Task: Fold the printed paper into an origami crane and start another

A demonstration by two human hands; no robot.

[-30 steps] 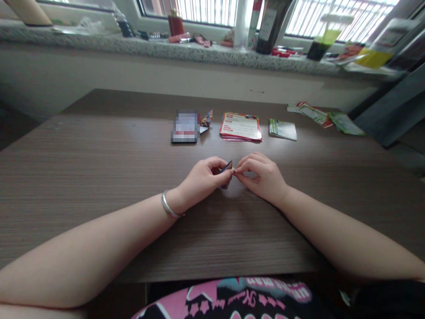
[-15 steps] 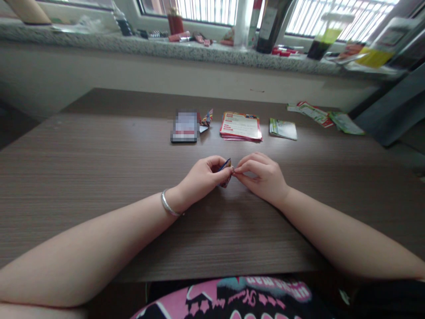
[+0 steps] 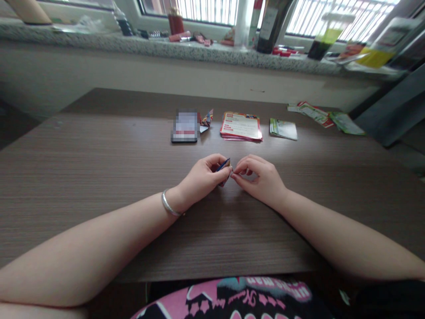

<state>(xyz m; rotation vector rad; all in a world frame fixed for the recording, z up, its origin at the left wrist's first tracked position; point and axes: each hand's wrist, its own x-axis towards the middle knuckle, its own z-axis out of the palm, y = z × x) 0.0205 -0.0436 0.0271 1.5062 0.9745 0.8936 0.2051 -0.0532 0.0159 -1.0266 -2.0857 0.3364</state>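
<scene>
since one second ago the left hand (image 3: 202,179) and the right hand (image 3: 262,179) went a little away from the body, and the folded paper (image 3: 224,166) went with them. the brown table (image 3: 99,146) carries both forearms. the hands meet near its middle. the left thumb and fingers are pinched on the paper, held just above the table; the right thumb and forefinger pinch its near tip. behind lie a card stack (image 3: 241,126), a phone (image 3: 184,126) and a small paper figure (image 3: 206,119) beside it.
</scene>
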